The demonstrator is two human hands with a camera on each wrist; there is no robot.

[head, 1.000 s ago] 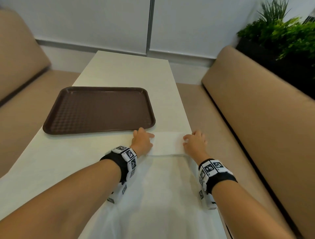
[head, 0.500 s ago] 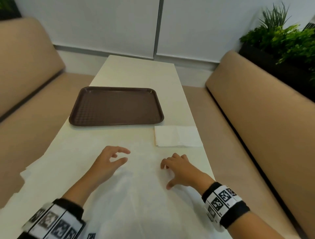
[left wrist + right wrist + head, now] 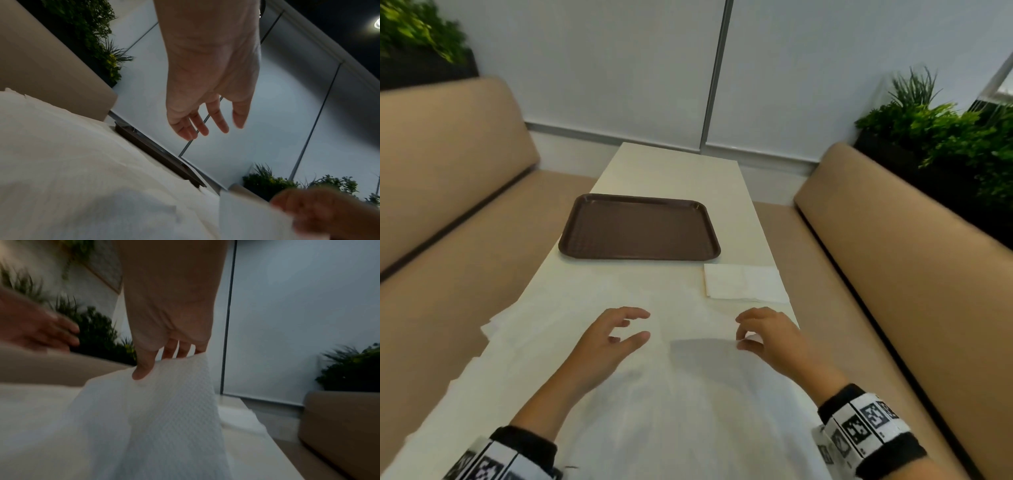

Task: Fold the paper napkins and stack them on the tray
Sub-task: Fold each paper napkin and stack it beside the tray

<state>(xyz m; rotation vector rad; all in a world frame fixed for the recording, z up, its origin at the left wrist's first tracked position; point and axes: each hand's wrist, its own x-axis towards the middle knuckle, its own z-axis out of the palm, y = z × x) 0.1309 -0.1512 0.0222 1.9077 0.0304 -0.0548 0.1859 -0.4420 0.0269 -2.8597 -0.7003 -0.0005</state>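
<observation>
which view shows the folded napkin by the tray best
The head view: the folded napkin lies whole on the table, just off the tray's near right corner. The left wrist view does not show it clearly; the right wrist view catches only a blurred white edge, possibly it.

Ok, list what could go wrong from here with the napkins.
1. The right hand pinches only one edge of the unfolded napkin, while the left hand holds nothing; lifted one-sided, the thin sheet may sag and fold crooked.
2. The folded napkin lies near the table's right edge, not on the tray; a sweeping sheet could knock it off.
</observation>
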